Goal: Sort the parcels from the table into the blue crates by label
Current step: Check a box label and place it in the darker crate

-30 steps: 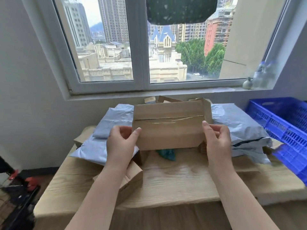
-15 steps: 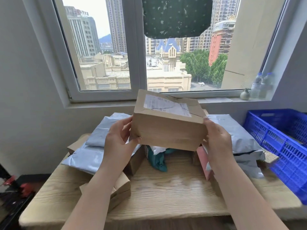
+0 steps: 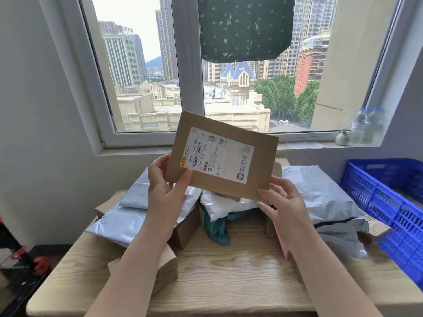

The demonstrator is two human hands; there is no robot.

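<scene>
- We are holding the cardboard box (image 3: 220, 154) up in front of the window (image 3: 183, 65), above the parcels on the wooden table (image 3: 217, 277), its white label (image 3: 218, 154) facing us.
- Our left hand (image 3: 166, 191) is pinching the box's lower left corner, thumb on the label face and fingers curled behind.
- Our right hand (image 3: 281, 204) is propping the lower right corner with its fingertips, fingers loosely spread; whether it is truly gripping we cannot tell.
- We are judging the box stiff and light, since two corner holds are keeping it tilted; the matte board should not be slipping. Holding by opposite edges is looking safest, leaving the label readable.
- Around it, grey plastic mailers (image 3: 320, 197) are looking soft, smooth and crinkled, likely slippery and floppy; more brown cartons (image 3: 164, 268) are lying below.
- The blue crate (image 3: 389, 202), rigid lattice plastic, is standing at the right, touching the table's edge.
</scene>
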